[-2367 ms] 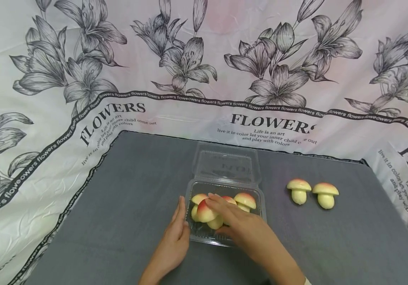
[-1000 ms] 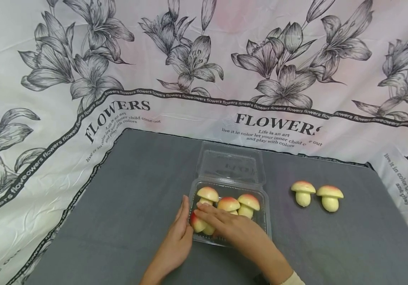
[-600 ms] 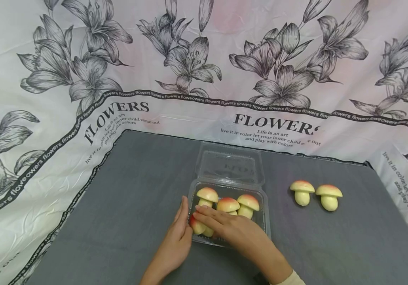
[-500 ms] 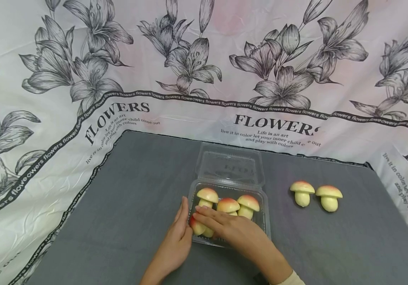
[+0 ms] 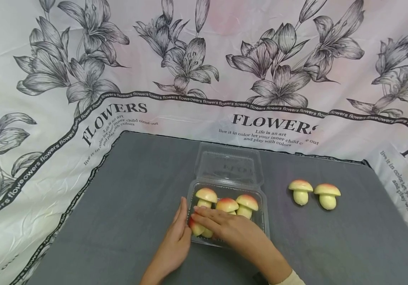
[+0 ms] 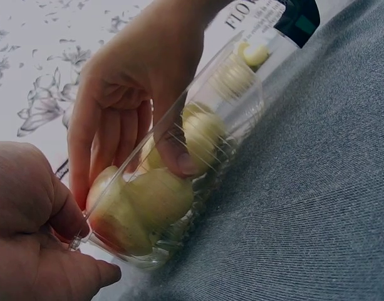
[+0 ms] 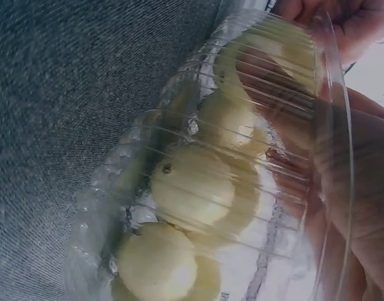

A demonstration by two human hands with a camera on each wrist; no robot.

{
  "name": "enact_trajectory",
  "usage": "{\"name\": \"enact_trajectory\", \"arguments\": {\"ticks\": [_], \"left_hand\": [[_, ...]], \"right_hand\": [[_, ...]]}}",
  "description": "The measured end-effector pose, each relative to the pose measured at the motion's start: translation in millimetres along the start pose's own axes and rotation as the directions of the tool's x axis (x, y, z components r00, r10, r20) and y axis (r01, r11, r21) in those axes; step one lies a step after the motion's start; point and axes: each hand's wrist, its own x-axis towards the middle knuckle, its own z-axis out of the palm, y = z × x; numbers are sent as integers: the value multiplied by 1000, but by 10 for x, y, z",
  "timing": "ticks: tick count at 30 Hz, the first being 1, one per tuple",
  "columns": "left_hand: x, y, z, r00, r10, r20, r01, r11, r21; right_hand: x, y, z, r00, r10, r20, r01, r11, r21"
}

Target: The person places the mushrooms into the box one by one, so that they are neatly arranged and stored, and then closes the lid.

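A clear plastic container (image 5: 266, 213) stands on the dark cloth, its lid folded back, with several yellow-green toy mushrooms inside, their caps blushed red. My left hand (image 5: 175, 241) is at its left side; in the left wrist view, thumb and fingers of the left hand (image 6: 41, 232) pinch the rim. My right hand (image 5: 237, 233) reaches in and grips a mushroom (image 5: 196, 228) lying in the front left corner, cap toward the left wall. That hand hides part of its stem. Behind it sit three upright mushrooms, one at the back left (image 5: 206, 194) and two further right (image 5: 247, 202).
Two more toy mushrooms (image 5: 300, 191) (image 5: 327, 195) lie side by side on the cloth to the right of the container. The transparent lid (image 5: 227, 165) lies flat behind it. A flower-printed white sheet (image 5: 189, 114) rises behind the grey table cloth (image 5: 136, 178).
My right hand has lowered its mushroom from above the others into the container's front left corner, uncovering the back left one. Over the last half second both hands have stayed nearly still.
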Motion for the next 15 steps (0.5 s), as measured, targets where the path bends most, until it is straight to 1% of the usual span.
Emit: {"name": "enact_trajectory", "arguments": {"ticks": [5,15], "left_hand": [[2,3,-6,1000,-1,0,1,1000,6],[5,-5,-14,1000,4,5,-4,1000,-8]], "right_hand": [[-4,-9,-21,1000,-1,-1,1,1000,-25],[20,-26,-65,999,19,42,-17,998,-53]]}}
